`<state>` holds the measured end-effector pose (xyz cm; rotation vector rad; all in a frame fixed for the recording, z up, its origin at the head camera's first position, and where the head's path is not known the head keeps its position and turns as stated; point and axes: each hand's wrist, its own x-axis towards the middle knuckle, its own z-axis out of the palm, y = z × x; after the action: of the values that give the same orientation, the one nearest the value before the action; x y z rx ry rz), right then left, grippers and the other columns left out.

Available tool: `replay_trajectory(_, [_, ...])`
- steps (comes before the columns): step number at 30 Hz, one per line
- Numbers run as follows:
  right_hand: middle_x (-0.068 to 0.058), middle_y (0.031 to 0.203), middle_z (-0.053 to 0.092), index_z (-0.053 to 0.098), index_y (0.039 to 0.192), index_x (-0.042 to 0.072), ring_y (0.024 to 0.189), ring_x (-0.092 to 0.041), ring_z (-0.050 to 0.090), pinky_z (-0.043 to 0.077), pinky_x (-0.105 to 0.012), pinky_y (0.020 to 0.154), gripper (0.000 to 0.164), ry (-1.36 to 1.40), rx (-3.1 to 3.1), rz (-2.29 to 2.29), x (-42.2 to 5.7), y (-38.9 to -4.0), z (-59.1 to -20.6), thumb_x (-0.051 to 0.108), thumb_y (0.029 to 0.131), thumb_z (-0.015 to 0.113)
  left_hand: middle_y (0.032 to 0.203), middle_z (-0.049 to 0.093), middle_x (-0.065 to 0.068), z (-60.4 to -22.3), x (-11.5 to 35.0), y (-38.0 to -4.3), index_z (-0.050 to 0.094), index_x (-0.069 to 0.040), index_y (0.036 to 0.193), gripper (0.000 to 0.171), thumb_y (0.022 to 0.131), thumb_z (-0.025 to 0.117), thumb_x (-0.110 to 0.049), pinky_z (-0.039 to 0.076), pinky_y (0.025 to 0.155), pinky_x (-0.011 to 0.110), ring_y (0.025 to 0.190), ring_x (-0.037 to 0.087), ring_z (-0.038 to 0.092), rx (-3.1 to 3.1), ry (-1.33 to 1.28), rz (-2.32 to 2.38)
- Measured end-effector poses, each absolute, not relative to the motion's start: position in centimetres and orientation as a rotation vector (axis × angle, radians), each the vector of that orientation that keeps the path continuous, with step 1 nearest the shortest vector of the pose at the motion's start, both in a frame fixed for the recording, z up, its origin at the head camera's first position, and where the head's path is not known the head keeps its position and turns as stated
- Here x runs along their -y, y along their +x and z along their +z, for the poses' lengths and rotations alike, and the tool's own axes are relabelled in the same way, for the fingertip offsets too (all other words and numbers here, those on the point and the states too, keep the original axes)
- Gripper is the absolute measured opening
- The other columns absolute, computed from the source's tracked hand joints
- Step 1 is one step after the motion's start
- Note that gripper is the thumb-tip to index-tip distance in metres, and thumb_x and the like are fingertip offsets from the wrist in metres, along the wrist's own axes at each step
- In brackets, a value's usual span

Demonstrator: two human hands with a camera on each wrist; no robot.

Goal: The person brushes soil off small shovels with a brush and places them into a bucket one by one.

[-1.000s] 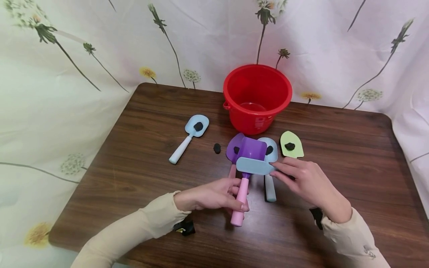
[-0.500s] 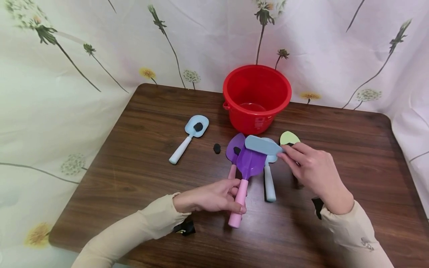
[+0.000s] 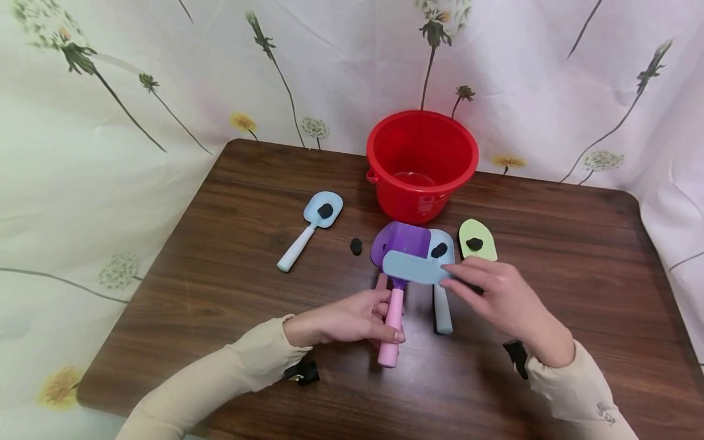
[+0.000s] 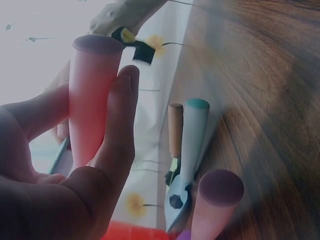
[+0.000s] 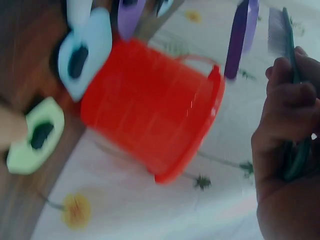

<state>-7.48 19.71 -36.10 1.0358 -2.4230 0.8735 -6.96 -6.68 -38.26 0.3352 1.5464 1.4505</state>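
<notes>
My left hand (image 3: 352,318) grips the pink handle of a purple toy shovel (image 3: 409,238), raised above the table with its blade toward the bucket. In the left wrist view the thumb and fingers wrap round that pink handle (image 4: 92,105). My right hand (image 3: 503,299) holds a light blue brush (image 3: 412,267) crosswise over the shovel, where the blade meets the handle. Its pale bristles (image 5: 276,32) show in the right wrist view. Beneath, another purple shovel (image 3: 378,247) with a pink handle lies partly hidden, a black lump on its blade.
A red bucket (image 3: 420,201) stands at the back. Light blue shovels (image 3: 316,214) with white handles lie left and right, each with a black lump. A green shovel (image 3: 484,235) bears another lump. One loose black lump (image 3: 356,246) sits on the wooden table (image 3: 231,244).
The right hand swept the brush up to the shovel blade's far end, then back down near its handle. The left hand tilted the shovel slightly and otherwise stayed in place.
</notes>
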Motion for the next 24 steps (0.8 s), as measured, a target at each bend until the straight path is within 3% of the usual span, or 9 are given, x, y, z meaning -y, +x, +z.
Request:
replay_trajectory(4, [0.007, 0.08, 0.065, 0.074, 0.1, 0.008, 0.066, 0.0, 0.051, 0.043, -0.01, 0.061, 0.046, 1.036, 2.483, 0.942, -19.4, -6.9, -36.8, 0.048, 0.095, 0.052, 0.1, 0.067, 0.011, -38.2, 6.8, -7.1, 0.039, 0.007, 0.128, 0.051, 0.087, 0.066, -0.006, 0.058, 0.077, 0.03, 0.085, 0.014, 0.068, -1.573, 0.34, 1.425])
replay_trajectory(9, [0.007, 0.078, 0.063, 0.074, 0.1, 0.007, 0.065, 0.0, 0.049, 0.042, -0.012, 0.06, 0.04, 1.017, 2.494, 0.884, -19.5, -7.0, -37.3, 0.043, 0.094, 0.056, 0.096, 0.068, 0.01, -38.1, 6.7, -7.2, 0.043, 0.004, 0.122, 0.043, 0.087, 0.067, -0.005, 0.058, 0.076, 0.03, 0.083, 0.014, 0.068, -1.594, 0.352, 1.417])
replay_trajectory(16, [0.001, 0.08, 0.067, 0.075, 0.102, 0.009, 0.062, -0.005, 0.056, 0.05, -0.022, 0.056, 0.041, 0.999, 2.533, 0.629, -19.9, -7.4, -37.7, 0.044, 0.095, 0.055, 0.098, 0.068, 0.011, -38.0, 6.6, -6.9, 0.039, 0.006, 0.126, 0.048, 0.088, 0.066, -0.006, 0.055, 0.074, 0.024, 0.082, 0.012, 0.068, -1.631, 0.382, 1.378])
replay_trajectory(19, [-0.001, 0.082, 0.069, 0.075, 0.101, 0.009, 0.062, -0.011, 0.062, 0.053, -0.03, 0.053, 0.031, 0.978, 2.504, 0.544, -19.9, -7.5, -37.6, 0.037, 0.093, 0.063, 0.097, 0.068, 0.012, -37.9, 6.6, -6.9, 0.037, 0.007, 0.129, 0.052, 0.088, 0.066, -0.005, 0.054, 0.074, 0.022, 0.081, 0.01, 0.067, -1.63, 0.39, 1.382])
replay_trajectory(23, [-0.001, 0.079, 0.067, 0.075, 0.101, 0.009, 0.056, -0.014, 0.06, 0.048, -0.032, 0.045, 0.024, 0.94, 2.456, 0.467, -19.7, -7.5, -37.2, 0.029, 0.088, 0.07, 0.098, 0.067, 0.013, -37.9, 6.6, -6.9, 0.035, 0.008, 0.131, 0.055, 0.088, 0.066, -0.004, 0.055, 0.076, 0.023, 0.083, 0.011, 0.068, -1.626, 0.39, 1.403])
replay_trajectory(24, [-0.001, 0.077, 0.066, 0.075, 0.101, 0.009, 0.053, -0.013, 0.058, 0.046, -0.031, 0.044, 0.025, 0.931, 2.448, 0.452, -19.7, -7.5, -37.1, 0.031, 0.091, 0.067, 0.098, 0.067, 0.013, -37.9, 6.6, -6.9, 0.034, 0.008, 0.131, 0.054, 0.088, 0.066, -0.004, 0.055, 0.076, 0.023, 0.084, 0.011, 0.068, -1.632, 0.398, 1.405])
